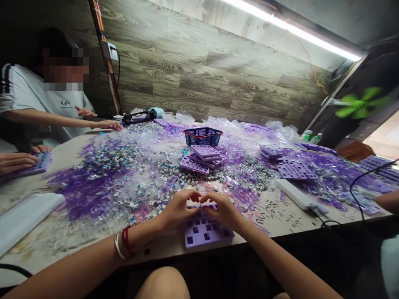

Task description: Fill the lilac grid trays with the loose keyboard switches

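Note:
A purple plate with square holes (207,232) lies at the table's front edge, straight before me. Over its far end my left hand (181,204) and my right hand (220,207) meet, their thumbs and fingers pinched almost tip to tip. Whatever sits between the fingertips is too small to name. Just beyond my hands spreads a heap of small grey-white switch-like parts (199,179) mixed with clear and purple plastic pieces. Behind that, more purple holed plates (202,160) are stacked loosely.
A dark blue basket (202,138) stands behind the stack. At right lie a white power strip (294,195) with a cable and more purple plates (296,169). A long white box (28,216) is at left. Co-workers' hands (18,162) work at the left; a green fan (361,103) hangs right.

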Demonstrator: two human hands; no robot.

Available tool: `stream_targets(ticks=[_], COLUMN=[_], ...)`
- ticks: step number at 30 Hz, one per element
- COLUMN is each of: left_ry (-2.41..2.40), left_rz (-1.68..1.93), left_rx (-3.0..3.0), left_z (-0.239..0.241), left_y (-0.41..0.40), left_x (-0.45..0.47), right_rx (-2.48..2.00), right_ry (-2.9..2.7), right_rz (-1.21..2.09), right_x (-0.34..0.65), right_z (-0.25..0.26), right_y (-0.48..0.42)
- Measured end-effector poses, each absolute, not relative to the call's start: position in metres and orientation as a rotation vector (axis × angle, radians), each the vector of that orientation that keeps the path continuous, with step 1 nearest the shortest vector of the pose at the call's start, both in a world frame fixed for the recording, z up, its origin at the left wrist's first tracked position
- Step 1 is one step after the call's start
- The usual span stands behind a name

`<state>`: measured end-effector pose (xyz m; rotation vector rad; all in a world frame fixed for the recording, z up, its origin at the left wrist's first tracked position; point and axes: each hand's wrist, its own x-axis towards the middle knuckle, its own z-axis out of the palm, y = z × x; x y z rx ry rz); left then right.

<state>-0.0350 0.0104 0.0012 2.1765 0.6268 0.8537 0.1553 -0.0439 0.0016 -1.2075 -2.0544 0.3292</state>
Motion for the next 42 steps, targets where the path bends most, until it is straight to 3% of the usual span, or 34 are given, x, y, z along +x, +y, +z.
stream_targets(ticks=[19,42], left_ry=[0.661,0.772], left_rz=[0.835,0.796], left_rx=[2.188,2.269], left_z=[0.003,0.010], left_y=[0.006,-0.001], left_x=[-0.032,-0.024], right_rx=[-1.167,-1.460], right_ry=[-1.983,-2.391], right_rz=[0.466,0.363], right_x=[0.157,0.136], right_z=[0.003,0.031], right_y=[-0.045,-0.033])
